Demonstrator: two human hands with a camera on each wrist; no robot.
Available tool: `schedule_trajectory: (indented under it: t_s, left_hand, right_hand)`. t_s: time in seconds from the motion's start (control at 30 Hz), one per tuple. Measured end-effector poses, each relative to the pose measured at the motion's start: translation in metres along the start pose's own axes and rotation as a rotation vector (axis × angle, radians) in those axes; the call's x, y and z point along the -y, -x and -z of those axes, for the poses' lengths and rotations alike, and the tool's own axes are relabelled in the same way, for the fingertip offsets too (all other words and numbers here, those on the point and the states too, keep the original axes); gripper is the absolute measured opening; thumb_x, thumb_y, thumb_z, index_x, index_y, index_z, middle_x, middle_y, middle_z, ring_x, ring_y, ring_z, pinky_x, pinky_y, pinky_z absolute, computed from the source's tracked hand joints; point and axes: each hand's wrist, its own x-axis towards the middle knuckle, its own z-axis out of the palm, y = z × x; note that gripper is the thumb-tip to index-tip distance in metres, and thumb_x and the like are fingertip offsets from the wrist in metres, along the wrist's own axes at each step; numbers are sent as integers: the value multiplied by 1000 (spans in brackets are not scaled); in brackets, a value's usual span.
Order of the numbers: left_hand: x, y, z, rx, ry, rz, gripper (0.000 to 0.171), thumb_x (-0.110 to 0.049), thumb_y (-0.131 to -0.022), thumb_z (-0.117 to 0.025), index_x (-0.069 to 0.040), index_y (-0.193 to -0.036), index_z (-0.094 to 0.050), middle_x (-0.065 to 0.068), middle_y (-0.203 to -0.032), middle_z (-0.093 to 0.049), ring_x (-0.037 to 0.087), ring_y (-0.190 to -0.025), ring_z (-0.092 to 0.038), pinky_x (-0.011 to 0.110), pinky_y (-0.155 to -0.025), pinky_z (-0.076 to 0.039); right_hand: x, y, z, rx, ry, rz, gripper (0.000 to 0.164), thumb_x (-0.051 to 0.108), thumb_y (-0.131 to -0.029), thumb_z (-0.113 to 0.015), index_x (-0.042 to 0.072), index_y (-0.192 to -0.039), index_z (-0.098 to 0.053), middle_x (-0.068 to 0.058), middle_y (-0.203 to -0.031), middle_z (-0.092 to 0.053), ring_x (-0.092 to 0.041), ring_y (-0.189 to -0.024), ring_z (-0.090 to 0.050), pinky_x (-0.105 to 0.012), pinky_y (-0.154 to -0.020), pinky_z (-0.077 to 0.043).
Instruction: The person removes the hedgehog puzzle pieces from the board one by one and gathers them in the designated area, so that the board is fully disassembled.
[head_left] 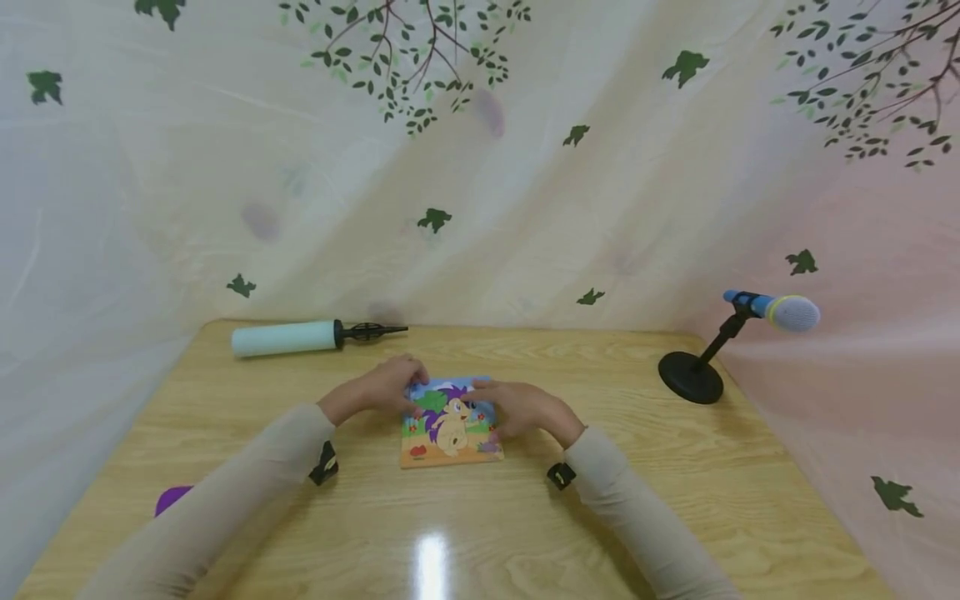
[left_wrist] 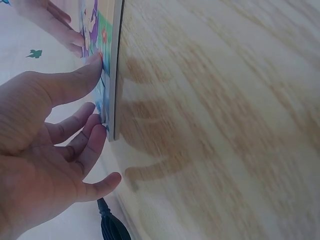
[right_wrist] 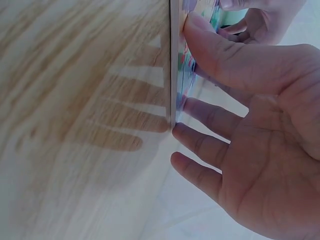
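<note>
A thin square picture board (head_left: pixel 452 437) with a cartoon hedgehog lies flat on the wooden table. My left hand (head_left: pixel 386 385) is at its upper left corner. In the left wrist view, the thumb touches the printed face and bent fingers rest at the board's edge, the little finger standing off it. At the upper right side is my right hand (head_left: pixel 521 407). Its thumb lies on the face in the right wrist view, while the other fingers (right_wrist: pixel 205 142) reach fairly straight to the edge and over the picture. Neither hand is wrapped round the board.
Behind the left hand lies a pale blue hand pump (head_left: pixel 285 338) with a black nozzle. A blue microphone (head_left: pixel 787 312) on a black stand (head_left: pixel 691 377) stands at the right. Something purple (head_left: pixel 172 498) shows beside the left sleeve. A leaf-printed curtain (head_left: pixel 510 208) hangs behind the table.
</note>
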Motion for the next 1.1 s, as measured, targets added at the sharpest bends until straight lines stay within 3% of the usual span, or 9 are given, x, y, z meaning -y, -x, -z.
schedule_trajectory:
  t_s: [0.47, 1.1]
  left_hand:
    - [-1, -2, 2, 3, -40, -15, 51, -25, -80, -86, -3, -120, -63, 11, -111, -57, 24, -104, -55, 46, -98, -49]
    - [-3, 1, 2, -22, 12, -53, 47, -17, -81, -86, -4, -121, -65, 10, -116, -60, 25, -110, -59, 45, -101, -51]
  right_hand:
    - [4, 0, 2, 2, 2, -15, 75, 16, -86, -82, 16, -153, -48, -16, -165, -33, -41, -146, -41, -55, -115, -40]
    - [2, -1, -1, 5, 8, -30, 74, 15, -85, -82, 17, -152, -49, -13, -165, -33, -40, -146, -42, -55, -115, -40]
